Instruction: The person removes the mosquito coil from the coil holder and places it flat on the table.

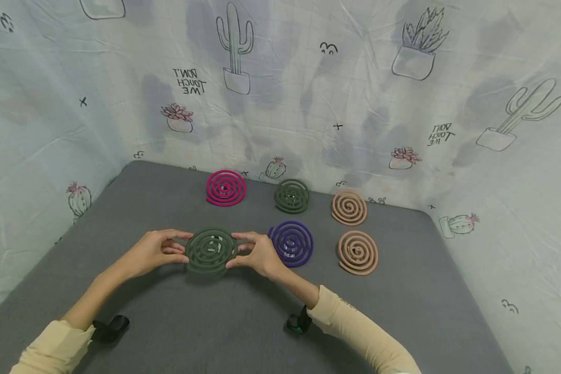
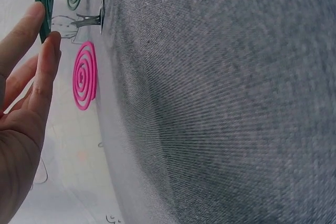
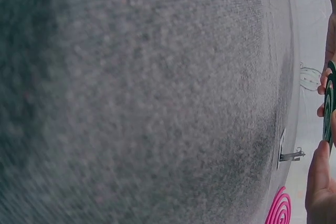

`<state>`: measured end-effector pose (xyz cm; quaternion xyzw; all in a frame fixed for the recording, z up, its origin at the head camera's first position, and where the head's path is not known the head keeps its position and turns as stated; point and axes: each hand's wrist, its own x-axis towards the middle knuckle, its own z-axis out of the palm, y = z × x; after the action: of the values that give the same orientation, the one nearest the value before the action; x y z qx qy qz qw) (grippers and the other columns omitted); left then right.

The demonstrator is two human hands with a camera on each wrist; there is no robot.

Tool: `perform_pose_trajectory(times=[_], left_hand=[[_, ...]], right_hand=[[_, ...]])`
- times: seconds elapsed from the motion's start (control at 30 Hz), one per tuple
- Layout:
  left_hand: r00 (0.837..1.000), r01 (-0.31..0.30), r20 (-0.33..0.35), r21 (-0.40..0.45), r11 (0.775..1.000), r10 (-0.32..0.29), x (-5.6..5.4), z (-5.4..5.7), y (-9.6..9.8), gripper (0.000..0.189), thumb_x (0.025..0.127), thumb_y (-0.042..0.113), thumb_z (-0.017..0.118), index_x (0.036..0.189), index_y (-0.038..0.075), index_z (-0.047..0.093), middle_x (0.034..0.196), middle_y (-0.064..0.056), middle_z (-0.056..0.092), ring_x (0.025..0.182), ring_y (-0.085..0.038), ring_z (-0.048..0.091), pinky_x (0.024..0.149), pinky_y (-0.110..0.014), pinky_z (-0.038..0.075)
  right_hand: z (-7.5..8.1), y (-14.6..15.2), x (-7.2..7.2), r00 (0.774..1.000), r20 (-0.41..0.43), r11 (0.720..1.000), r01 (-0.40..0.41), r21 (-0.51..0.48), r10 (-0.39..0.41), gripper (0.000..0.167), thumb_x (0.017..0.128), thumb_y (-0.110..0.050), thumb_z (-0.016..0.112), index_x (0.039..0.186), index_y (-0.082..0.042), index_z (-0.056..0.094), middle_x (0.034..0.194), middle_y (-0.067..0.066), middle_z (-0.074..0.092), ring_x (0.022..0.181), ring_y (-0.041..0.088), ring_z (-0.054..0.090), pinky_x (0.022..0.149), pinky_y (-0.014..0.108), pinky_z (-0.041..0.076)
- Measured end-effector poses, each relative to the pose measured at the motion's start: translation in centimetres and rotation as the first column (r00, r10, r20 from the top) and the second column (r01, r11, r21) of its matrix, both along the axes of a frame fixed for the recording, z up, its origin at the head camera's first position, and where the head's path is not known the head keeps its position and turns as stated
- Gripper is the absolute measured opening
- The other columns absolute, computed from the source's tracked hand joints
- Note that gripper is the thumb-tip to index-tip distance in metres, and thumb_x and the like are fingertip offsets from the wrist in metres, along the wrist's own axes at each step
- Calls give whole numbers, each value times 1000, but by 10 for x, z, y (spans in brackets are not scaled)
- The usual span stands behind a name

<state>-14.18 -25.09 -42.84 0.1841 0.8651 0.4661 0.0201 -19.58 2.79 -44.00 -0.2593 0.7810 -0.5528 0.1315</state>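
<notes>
A dark green mosquito coil (image 1: 197, 252) is held level above the grey table by both hands. My left hand (image 1: 151, 252) pinches its left edge between thumb and fingers. On the opposite edge, my right hand (image 1: 258, 254) pinches the coil the same way. In the left wrist view, the coil (image 2: 47, 11) appears nearly edge-on, with thumb and fingertips at its rim. A small metal stand (image 2: 90, 20) is on the table beyond the left hand, and bits of metal show through the coil's gaps in the head view. The purple coil (image 1: 299, 243) lies just beyond the right hand, partly overlapped by it.
Along the back lie a pink coil (image 1: 226, 200), another green coil (image 1: 292, 209) and a tan coil (image 1: 349, 218). A second tan coil (image 1: 358, 266) is at the right. Patterned cloth (image 1: 299, 93) walls the grey table (image 1: 205, 332) at the back and sides.
</notes>
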Motion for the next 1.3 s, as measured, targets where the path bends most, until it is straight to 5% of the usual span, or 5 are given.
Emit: perform_pose_trajectory(times=[0.3,0.53,0.83,1.3], left_hand=[[1000,21,-17,0,1000,-21,2,-1,0,54,78,8,78,124,-10,57,110,-23,65,86,-8,67,73,-22,57],[1000,26,9,18,1000,-26,4,0,-1,56,78,10,78,125,-10,56,114,-26,62,87,-11,68,73,-23,57],[997,49,59,2,999,-49,5,2,-1,59,80,13,77,128,-11,54,113,-24,63,85,-10,67,72,-23,57],[997,68,43,-23,997,-67,7,1,-4,59,81,13,76,129,-12,53,114,-24,63,87,-9,66,74,-23,57]], right_hand=[[-1,1,5,1000,-18,1000,17,5,-17,62,66,-4,87,123,-5,65,123,10,62,87,12,68,58,15,50],[-2,0,8,1000,-13,1000,16,-21,-16,60,66,-1,86,122,-2,65,122,15,62,91,26,68,55,14,45],[-4,1,11,998,-57,999,30,30,-28,61,64,-6,88,121,-4,66,120,8,64,87,10,67,55,14,45],[-6,0,15,998,-41,997,52,50,-50,62,64,-8,89,121,-5,66,117,8,63,85,10,67,60,15,51]])
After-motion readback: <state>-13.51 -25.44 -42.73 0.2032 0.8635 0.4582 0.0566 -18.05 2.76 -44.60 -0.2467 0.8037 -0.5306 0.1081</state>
